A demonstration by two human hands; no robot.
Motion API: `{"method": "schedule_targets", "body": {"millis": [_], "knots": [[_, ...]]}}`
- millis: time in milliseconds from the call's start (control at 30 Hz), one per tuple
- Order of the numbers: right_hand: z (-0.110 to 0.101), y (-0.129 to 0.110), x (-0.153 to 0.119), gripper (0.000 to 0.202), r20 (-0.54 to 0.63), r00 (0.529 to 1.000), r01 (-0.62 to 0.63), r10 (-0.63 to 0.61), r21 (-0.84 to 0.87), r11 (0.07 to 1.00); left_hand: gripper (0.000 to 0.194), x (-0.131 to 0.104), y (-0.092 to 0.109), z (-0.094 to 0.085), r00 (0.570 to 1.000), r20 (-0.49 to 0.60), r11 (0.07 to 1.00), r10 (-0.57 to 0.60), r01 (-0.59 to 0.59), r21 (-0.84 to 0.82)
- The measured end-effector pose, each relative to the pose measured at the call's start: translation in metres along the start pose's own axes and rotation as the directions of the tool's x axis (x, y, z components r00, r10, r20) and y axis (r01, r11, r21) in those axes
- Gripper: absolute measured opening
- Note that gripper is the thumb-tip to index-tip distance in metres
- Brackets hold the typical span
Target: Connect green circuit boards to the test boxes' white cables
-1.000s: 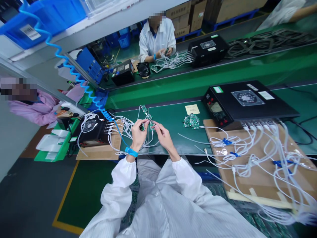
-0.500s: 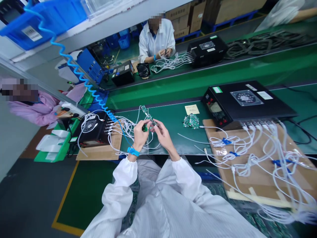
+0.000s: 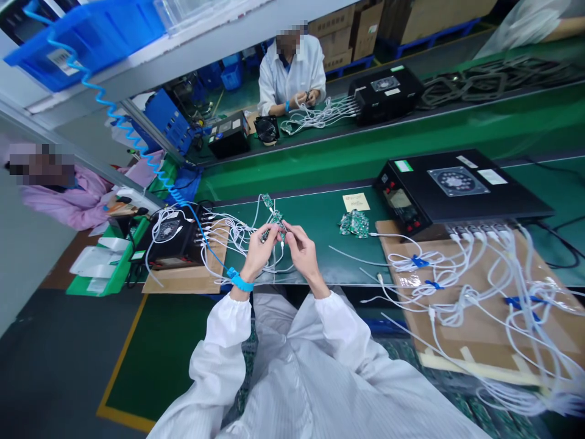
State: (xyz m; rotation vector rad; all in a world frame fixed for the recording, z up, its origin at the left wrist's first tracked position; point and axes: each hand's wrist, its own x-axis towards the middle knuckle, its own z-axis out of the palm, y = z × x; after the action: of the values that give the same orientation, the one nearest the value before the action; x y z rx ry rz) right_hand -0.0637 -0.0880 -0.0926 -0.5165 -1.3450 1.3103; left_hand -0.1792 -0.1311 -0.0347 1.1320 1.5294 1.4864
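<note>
In the head view, my left hand (image 3: 258,253) is closed on a small green circuit board (image 3: 265,235), mostly hidden behind its fingers. Close beside it, my right hand (image 3: 302,251) pinches at the edge of a board, fingertips nearly meeting those of the left. Just beyond the fingertips lie more small circuit boards (image 3: 276,216), with a single board (image 3: 267,200) on a white cable a little farther off. White cables (image 3: 235,230) run from the left black box to this spot, and one plug (image 3: 282,245) hangs below my hands. A blue wrist strap (image 3: 240,280) circles my left wrist.
On the right stands a black box with a fan (image 3: 461,189), its white cables (image 3: 457,299) spread over cardboard (image 3: 411,238). A pile of circuit boards (image 3: 354,224) lies near a paper note (image 3: 356,202). At left are another black box (image 3: 171,247) and a green bin (image 3: 121,268). Co-workers sit opposite and left.
My hands have drawn together, and the green board that showed between them is now mostly covered by fingers. My left wrist has dropped slightly. The view has shifted a little.
</note>
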Motion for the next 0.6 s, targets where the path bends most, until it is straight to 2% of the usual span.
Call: {"method": "schedule_targets", "body": {"millis": [67, 267, 600], "knots": [[0.000, 0.001, -0.001, 0.041, -0.001, 1.000, 0.011, -0.011, -0.012, 1.000, 0.042, -0.001, 0.001, 0.000, 0.999, 0.003, 0.999, 0.033, -0.033, 0.012], [0.002, 0.000, -0.003, 0.039, -0.005, 1.000, 0.016, -0.016, 0.020, 1.000, 0.035, -0.003, 0.007, 0.000, 0.984, 0.014, 0.960, 0.178, -0.177, 0.217], [0.004, -0.001, -0.001, 0.045, 0.014, 1.000, -0.015, 0.015, 0.021, 1.000, 0.040, -0.002, 0.017, 0.003, 0.980, 0.022, 0.943, 0.200, -0.198, 0.268]]}}
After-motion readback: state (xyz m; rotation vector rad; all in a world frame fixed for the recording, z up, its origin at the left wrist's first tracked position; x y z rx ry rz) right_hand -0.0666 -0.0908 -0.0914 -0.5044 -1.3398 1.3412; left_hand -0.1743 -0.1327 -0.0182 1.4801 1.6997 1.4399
